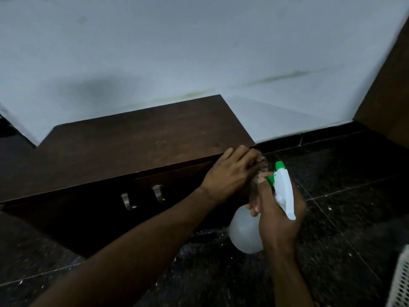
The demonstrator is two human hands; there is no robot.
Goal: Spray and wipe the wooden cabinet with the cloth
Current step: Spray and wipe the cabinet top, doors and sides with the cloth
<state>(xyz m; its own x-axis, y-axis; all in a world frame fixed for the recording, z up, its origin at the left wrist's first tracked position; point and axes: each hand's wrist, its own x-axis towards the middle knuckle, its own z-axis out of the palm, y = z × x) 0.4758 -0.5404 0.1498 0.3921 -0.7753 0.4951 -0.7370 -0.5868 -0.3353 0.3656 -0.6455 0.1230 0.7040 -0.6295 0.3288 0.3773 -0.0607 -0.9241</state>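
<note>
The left hand (230, 171) presses a dark cloth (257, 173) against the right front corner of the cabinet (137, 142), fingers curled over it at the top edge. The right hand (278, 216) grips the spray bottle (247, 229) just beside the cloth, forefinger on the green trigger, nozzle up.

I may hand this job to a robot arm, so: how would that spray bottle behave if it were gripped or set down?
The spray bottle looks like thin translucent plastic, so it is probably light and may flex under a hard squeeze. Its rounded body could roll if laid flat. The right hand holds it by the narrow neck under the white trigger head, likely the surest grip.
</note>
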